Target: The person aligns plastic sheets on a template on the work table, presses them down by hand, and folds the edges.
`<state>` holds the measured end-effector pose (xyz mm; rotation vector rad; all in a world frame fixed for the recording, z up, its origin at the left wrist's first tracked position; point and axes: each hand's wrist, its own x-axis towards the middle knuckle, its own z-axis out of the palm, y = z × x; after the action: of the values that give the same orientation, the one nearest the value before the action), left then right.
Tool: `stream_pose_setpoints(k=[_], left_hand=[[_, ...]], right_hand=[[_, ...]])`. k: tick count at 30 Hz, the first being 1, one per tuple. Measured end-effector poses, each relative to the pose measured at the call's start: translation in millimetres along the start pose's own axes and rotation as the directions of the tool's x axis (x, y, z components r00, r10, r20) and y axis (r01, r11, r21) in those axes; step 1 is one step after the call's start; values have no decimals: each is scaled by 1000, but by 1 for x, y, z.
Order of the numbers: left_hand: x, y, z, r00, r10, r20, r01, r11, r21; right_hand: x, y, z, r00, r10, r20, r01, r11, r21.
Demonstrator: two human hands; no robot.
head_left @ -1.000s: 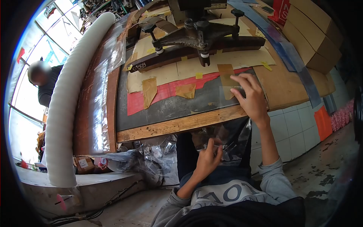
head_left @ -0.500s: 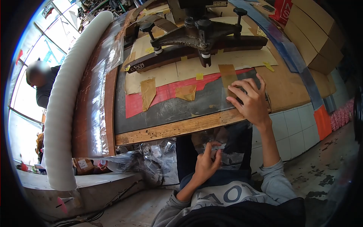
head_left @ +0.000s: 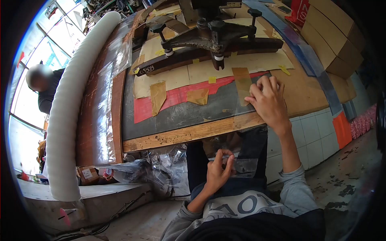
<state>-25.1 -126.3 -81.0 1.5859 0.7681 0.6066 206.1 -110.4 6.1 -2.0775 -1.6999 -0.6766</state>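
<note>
My right hand (head_left: 268, 100) is over the front right of the dark bench mat (head_left: 173, 120), its fingers curled and thumb pinched in beside a brown tape strip (head_left: 242, 86). A clear plastic film (head_left: 246, 166) runs from there over the wooden edge and down to my lap; its outline is faint. Lower down, in front of my body, my left hand (head_left: 219, 170) has thumb and forefinger closed at the film's near left side. The exact grip of both hands on the film is partly hidden.
A black metal press head (head_left: 217, 38) stands over the taped card sheet (head_left: 225, 68). A white foam roll (head_left: 66, 116) lies along the left side, with a person (head_left: 46, 86) beyond it. Cardboard boxes (head_left: 333, 36) are at the right; the wooden edge (head_left: 193, 134) runs in front.
My right hand has curled its spread fingers inward and shifted slightly lower. My left thumb and forefinger have come together. The film now shows more clearly between the hands.
</note>
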Motion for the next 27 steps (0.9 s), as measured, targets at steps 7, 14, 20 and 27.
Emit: stream_pose_setpoints(k=[7, 14, 20, 27], left_hand=[[0, 17, -2, 997, 61, -39, -61, 998, 1], [0, 18, -1, 998, 25, -50, -27, 999, -29], [7, 17, -7, 896, 407, -176, -372, 906, 202], [15, 33, 3, 930, 166, -328, -252, 938, -238]], right_hand=[[-30, -36, -15, 923, -365, -123, 373, 926, 58], [-32, -35, -55, 906, -420, 47, 348, 805, 480], [-59, -59, -82, 737, -666, 118, 283, 463, 840], [-38, -40, -77, 724, -690, -19, -177, -212, 961]])
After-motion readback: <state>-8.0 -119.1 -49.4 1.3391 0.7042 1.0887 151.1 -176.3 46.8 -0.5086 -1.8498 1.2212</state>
